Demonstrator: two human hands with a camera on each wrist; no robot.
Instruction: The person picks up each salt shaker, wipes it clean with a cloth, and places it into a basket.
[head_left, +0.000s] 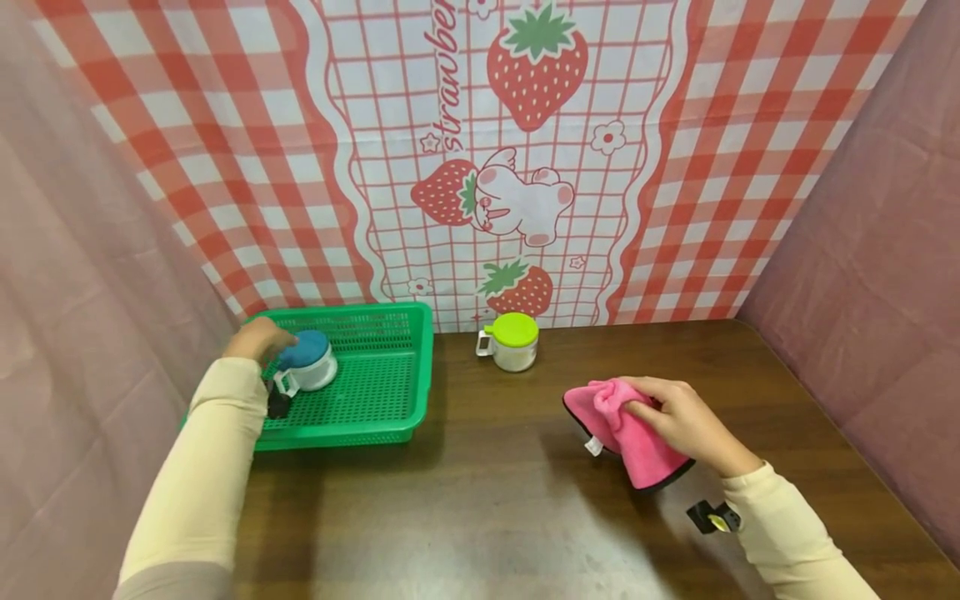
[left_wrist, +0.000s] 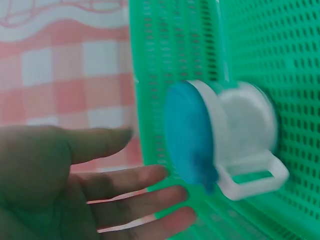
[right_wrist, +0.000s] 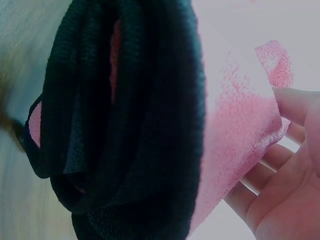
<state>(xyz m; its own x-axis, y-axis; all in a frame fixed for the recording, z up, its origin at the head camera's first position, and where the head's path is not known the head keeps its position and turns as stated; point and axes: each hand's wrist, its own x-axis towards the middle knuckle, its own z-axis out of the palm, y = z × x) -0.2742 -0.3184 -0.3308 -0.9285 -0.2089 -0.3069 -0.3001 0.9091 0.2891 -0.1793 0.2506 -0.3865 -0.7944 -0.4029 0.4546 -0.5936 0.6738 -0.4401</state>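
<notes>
A clear seasoning jar with a blue lid (head_left: 303,348) and a white handle stands in the green plastic basket (head_left: 420,367). My left hand (head_left: 258,340) is over the basket's left side, beside the lid. In the left wrist view its fingers (left_wrist: 135,180) are extended and apart from the jar (left_wrist: 245,125), with nothing held. Above the right part of the table, my right hand (head_left: 682,421) pinches a pink cloth (head_left: 637,442) with black edging. The cloth hangs bunched from the fingers, and a small white tag shows on it.
A second handled jar with a lime-green lid (head_left: 514,331) stands near the back of the wooden table (head_left: 465,517), right of the basket. A checked strawberry curtain (head_left: 525,192) hangs behind the table, with pink fabric at both sides.
</notes>
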